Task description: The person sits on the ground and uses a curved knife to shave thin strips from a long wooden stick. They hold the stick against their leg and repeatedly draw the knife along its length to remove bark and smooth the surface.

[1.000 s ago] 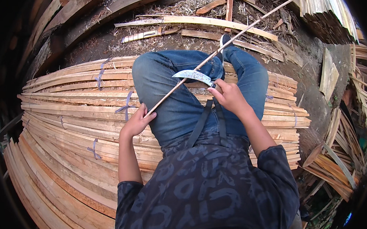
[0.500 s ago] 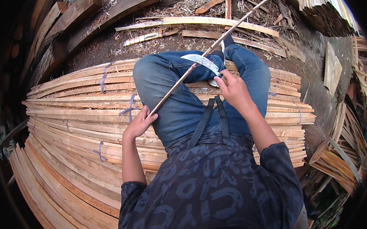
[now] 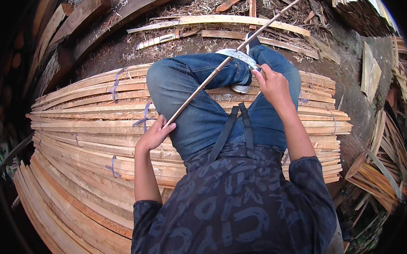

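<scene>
My left hand (image 3: 155,134) is closed around the near end of a long thin wooden stick (image 3: 201,87), beside my left thigh. The stick slants away to the upper right, over my lap and past my feet. In my right hand (image 3: 273,84) is a sickle (image 3: 242,57) with a curved, pale, speckled blade. My fingers hide most of its handle. The blade lies across the stick, about midway along, and seems to touch it.
I sit on bundled wooden strips (image 3: 90,127) tied with purple cord (image 3: 144,118). Beyond my feet lie loose slats (image 3: 244,20), shavings and a sheathed knife (image 3: 156,40). Thick planks (image 3: 130,14) stand far left, stacked thin boards (image 3: 361,6) far right, and scrap wood (image 3: 374,183) at the right.
My right hand and the sickle have moved up and to the right, farther along the stick. My left hand has stayed almost in place at the near end.
</scene>
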Tool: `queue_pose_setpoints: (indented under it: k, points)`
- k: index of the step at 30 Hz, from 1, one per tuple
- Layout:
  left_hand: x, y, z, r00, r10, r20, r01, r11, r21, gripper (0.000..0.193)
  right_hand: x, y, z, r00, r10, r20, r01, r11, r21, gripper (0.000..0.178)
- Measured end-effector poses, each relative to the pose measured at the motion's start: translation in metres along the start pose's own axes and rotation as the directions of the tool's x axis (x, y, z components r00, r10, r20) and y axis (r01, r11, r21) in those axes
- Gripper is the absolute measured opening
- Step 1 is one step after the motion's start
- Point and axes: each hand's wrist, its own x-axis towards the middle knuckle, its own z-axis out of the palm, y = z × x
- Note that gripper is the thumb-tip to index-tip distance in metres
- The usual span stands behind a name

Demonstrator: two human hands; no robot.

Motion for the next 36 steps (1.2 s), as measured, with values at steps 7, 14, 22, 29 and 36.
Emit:
queue_pose_setpoints:
  k: [7,14,22,29,36]
  points:
    - [0.000,0.005,-0.005,0.998,-0.043,0.034,0.044,0.999,-0.017,0.041,-0.011,0.000,0.018,0.995,0.024,-0.101,-0.024,1.000,0.004,0.031]
    - [0.001,0.001,-0.006,0.998,-0.051,0.032,0.052,0.997,-0.060,0.039,0.003,0.021,0.011,0.709,0.019,0.705,-0.673,0.316,0.669,0.028]
    - [0.002,-0.002,-0.004,1.000,-0.021,0.017,0.023,0.997,-0.077,0.038,-0.003,0.009,0.002,0.735,0.017,0.678,-0.668,0.191,0.720,0.028]
    - [0.002,-0.004,-0.004,0.999,-0.040,0.019,0.042,0.992,-0.117,0.036,-0.018,-0.011,0.029,0.951,0.154,0.267,-0.309,0.485,0.818,0.023]
    - [0.001,0.001,-0.002,1.000,-0.016,-0.008,0.015,0.998,-0.054,0.036,-0.021,-0.014,0.034,0.973,0.074,-0.220,0.051,0.857,0.513,0.023]
